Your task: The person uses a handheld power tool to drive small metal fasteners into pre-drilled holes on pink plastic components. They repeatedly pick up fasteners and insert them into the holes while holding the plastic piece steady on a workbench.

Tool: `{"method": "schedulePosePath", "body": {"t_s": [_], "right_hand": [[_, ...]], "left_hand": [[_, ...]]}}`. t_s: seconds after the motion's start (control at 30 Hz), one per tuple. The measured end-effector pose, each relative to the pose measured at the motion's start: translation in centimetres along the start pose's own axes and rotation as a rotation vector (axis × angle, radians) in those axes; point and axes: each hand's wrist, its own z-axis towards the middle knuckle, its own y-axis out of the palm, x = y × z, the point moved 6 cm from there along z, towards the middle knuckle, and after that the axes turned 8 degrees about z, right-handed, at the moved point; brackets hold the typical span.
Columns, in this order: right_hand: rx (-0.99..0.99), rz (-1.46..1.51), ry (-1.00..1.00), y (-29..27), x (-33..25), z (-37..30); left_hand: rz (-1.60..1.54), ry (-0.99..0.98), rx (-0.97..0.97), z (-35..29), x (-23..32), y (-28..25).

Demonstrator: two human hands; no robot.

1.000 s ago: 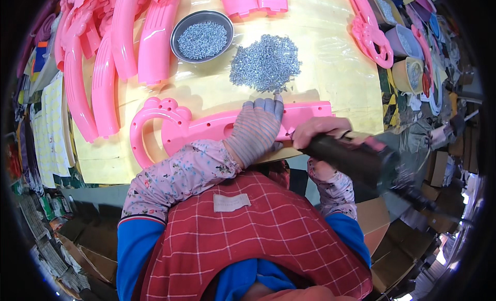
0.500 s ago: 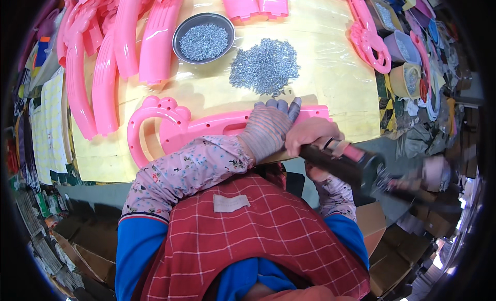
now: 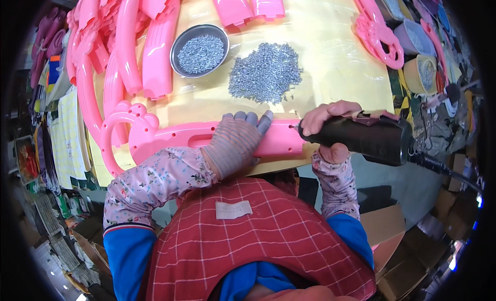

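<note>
A long pink plastic part (image 3: 175, 137) with a looped end on the left lies along the near edge of the table; small dark screw holes dot it. My left hand (image 3: 235, 140), in a grey striped glove, is wrapped over its middle and holds it down. My bare right hand (image 3: 330, 122) grips a black electric screwdriver (image 3: 372, 138) lying nearly level, its cord trailing off to the right. The driver's tip meets the part by a hole close to its right end. Whether a screw sits on the tip is too small to tell.
Beyond the part lie a loose heap of silver screws (image 3: 266, 72) and a dark metal bowl (image 3: 226, 42) with more screws. More pink parts (image 3: 157, 63) are piled at the far left, and another pink part (image 3: 380, 40) lies far right. Plastic tubs (image 3: 419, 73) stand past the right edge.
The pink part and my left hand have shifted left in view. My right hand has moved apart from the left, and the screwdriver, blurred before, now has its tip at the part's right end.
</note>
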Motion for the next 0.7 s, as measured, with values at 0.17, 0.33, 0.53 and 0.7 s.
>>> {"method": "schedulePosePath", "body": {"t_s": [0.17,0.33,0.53,0.7], "right_hand": [[-0.108,0.230,-0.029,-1.0,1.0,1.0],[-0.111,0.322,-0.010,-2.0,1.1,1.2],[-0.058,0.095,0.076,-1.5,1.3,2.0],[-0.007,0.238,-0.109,-0.4,-1.9,-1.1]], "left_hand": [[0.010,-0.006,0.003,0.2,0.2,-0.5],[0.045,0.002,0.016,0.1,0.5,-1.0],[0.044,0.005,0.001,0.3,0.3,-0.5],[0.049,-0.028,-0.037,0.2,0.3,-0.2]]}}
